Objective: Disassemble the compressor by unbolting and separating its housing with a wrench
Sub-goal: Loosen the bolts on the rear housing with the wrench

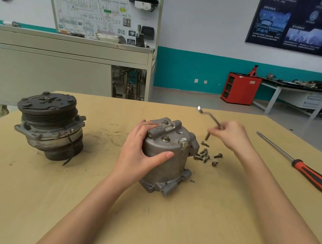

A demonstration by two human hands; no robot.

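A grey aluminium compressor housing [170,160] stands upright in the middle of the wooden table [113,213]. My left hand [141,150] wraps around its left side, thumb across the front. To the right, above the table, my right hand [231,136] holds a slim metal wrench [209,118] that points up and to the left. Several loose bolts [207,155] lie on the table just right of the housing, below the wrench. The clutch and pulley half of the compressor [49,124] stands apart at the far left.
A long screwdriver with a red and black handle [304,168] lies at the table's right edge. Beyond the table stand a grey training bench [65,69], a red cabinet [240,88] and a workbench [297,92] by the wall.
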